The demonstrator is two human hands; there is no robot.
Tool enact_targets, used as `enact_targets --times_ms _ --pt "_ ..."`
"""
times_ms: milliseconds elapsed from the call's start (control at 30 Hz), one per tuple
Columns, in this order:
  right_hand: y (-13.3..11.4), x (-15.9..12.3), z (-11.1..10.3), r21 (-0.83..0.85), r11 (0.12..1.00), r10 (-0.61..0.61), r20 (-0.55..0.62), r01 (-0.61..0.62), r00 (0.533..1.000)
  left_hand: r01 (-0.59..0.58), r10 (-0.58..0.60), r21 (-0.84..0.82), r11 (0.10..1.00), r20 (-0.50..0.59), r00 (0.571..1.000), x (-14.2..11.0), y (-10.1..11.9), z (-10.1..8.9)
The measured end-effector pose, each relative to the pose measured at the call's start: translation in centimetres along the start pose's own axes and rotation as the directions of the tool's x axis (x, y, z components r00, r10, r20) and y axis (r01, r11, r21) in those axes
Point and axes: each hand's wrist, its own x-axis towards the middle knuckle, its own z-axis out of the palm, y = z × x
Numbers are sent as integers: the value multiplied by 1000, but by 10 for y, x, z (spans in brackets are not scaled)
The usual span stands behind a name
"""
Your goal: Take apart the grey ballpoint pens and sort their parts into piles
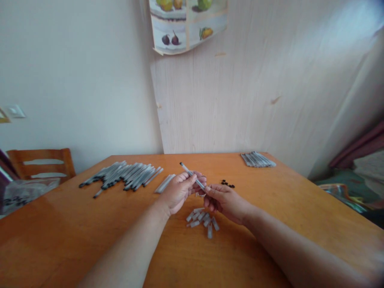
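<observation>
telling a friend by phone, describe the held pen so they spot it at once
Look above the wooden table, where the left hand and right hand nearly meet. Between them slants a slim pen, black tip at its far end. Unlike the pens piled at left, it is held.

The black-tipped pen (186,169) is translucent grey, the table (258,248) orange-brown, the small caps (210,231) whitish.

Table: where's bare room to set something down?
Bare: table right, between right forearm and far bundle; front-left, between pen pile and left forearm. Crowded: middle, where left hand and right hand hold a pen among tubes, clear caps, black bits.
</observation>
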Motion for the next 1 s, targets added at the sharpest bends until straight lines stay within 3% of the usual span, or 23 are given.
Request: enact_targets --times_ms 333,1000 --pt "-4 -1 8 -190 980 -54 -14 50 998 -6 10 67 998 -52 999 -2 4 4" --pt "-14 -3 18 -382 917 -148 -59 114 987 -88 98 57 994 -211 973 -2 2 16"
